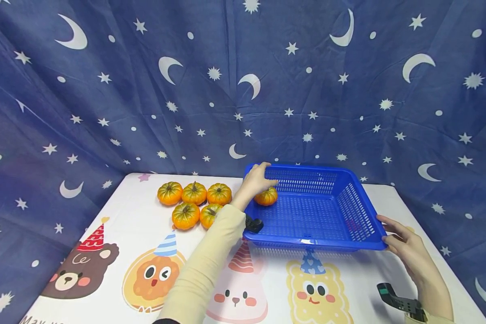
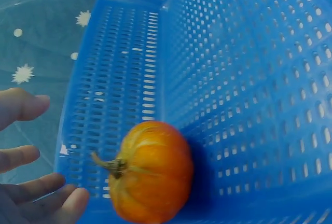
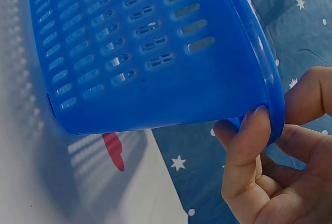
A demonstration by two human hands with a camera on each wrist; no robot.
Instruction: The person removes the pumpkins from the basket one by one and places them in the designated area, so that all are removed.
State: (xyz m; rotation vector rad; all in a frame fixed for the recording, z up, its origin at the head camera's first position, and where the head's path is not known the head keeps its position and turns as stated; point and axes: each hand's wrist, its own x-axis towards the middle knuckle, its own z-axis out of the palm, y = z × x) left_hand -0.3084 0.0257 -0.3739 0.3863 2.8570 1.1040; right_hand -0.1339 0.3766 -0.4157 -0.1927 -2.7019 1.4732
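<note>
A blue plastic basket (image 1: pixel 303 220) with slotted walls sits at the right part of the table. Inside its left end lies one small orange pumpkin (image 1: pixel 266 197) with a stem, seen close up in the left wrist view. Above that end is my left hand (image 1: pixel 257 181), fingers spread and apart from the pumpkin, with nothing held. In the left wrist view its fingers (image 2: pixel 36 187) are beside the basket's rim. At the right end, my right hand (image 1: pixel 407 245) pinches the rim between thumb and fingers. The right wrist view shows the thumb (image 3: pixel 249 136) on the rim's outer side.
Left of the basket, several more pumpkins (image 1: pixel 186 215) stand close together in two rows, partly behind my left sleeve (image 1: pixel 206 265). A white tablecloth (image 1: pixel 117 274) with cartoon figures covers the table. Behind it hangs a dark blue curtain (image 1: pixel 210 90) with moons and stars.
</note>
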